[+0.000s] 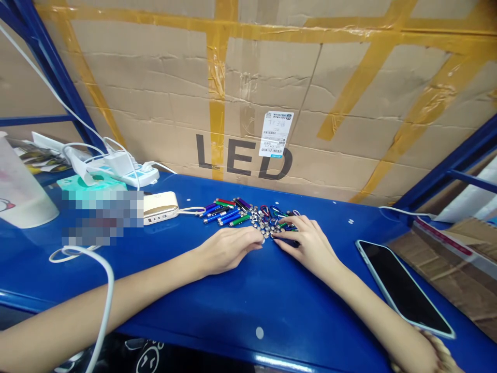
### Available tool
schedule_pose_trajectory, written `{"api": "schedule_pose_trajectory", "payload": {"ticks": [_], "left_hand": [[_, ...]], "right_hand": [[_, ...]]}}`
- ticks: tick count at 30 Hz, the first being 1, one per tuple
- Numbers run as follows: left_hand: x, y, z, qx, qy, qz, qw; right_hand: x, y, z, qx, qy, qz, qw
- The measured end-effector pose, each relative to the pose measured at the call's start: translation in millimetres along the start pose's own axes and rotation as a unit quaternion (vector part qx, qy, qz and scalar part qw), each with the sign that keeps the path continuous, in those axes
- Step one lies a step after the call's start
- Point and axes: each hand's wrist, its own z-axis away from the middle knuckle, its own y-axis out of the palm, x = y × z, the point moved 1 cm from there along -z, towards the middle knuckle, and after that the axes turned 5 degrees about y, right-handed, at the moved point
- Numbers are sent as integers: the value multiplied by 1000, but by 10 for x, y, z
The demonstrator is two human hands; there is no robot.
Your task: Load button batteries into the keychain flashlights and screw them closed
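Observation:
A heap of small metal keychain flashlights (248, 215) lies on the blue metal shelf top (248, 290). Their slim bodies are red, blue, green and purple, and coloured carabiner clips and silver rings are tangled among them. My left hand (229, 250) rests at the heap's front edge, its fingers together and their tips touching the silver pieces. My right hand (306, 243) lies on the heap's right side with its fingers over the clips. A dark piece shows under its fingertips, and I cannot tell whether either hand grips anything.
A black smartphone (404, 287) lies to the right, near the shelf's edge. Left of the heap are a gold power bank (161, 207), a white power strip (128, 173) with a charger, a white cup (23, 186) and a loose white cable (104, 280). Cardboard stands behind.

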Motion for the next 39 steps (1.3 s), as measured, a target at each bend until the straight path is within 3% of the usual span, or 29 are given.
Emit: {"api": "schedule_pose_trajectory", "payload": {"ticks": [7,21,30,39], "left_hand": [[-12,-9,-9,-4,9,-20,1000],[23,-29,-26,46,-29,-60,997],[136,-19,16,90,-91,-61,990],[119,-29,-13,102,-107,-75,986]], "right_hand": [[8,-10,-2,10,13,-6,1000],[66,1,-5,21,4,-26,999],[85,1,-14,20,9,-41,999],[102,14,-27,11,8,-54,998]]}}
